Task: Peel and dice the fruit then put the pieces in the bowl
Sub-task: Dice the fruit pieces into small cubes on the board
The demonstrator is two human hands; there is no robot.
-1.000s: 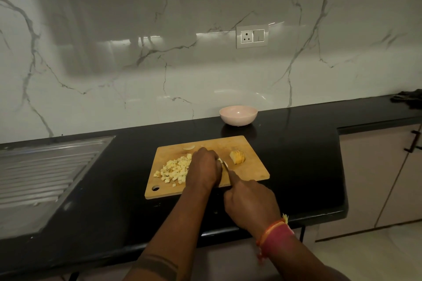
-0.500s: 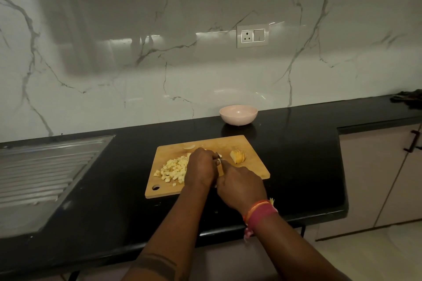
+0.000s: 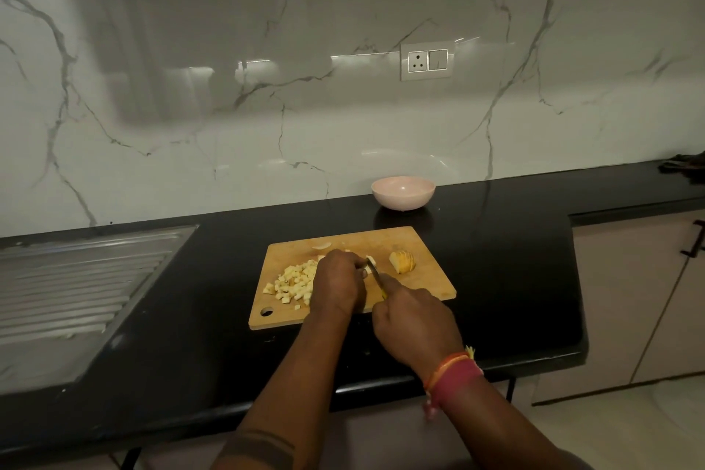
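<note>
Fruit (image 3: pixel 371 264), a pale peeled piece, lay near the middle of the flat wooden cutting board (image 3: pixel 427 280), mostly hidden under the left hand (image 3: pixel 337 284), whose curled fingers pinned it down. The right hand (image 3: pixel 414 322) gripped a knife (image 3: pixel 375 275), its slim blade pointing toward 11 o'clock. Small pale cubes (image 3: pixel 293 282) were heaped at 9 o'clock, a sliced chunk (image 3: pixel 402 261) sat at 3 o'clock, and the smooth round pink bowl (image 3: pixel 403 193) stood at 12 o'clock on the glossy black counter (image 3: pixel 515 240).
</note>
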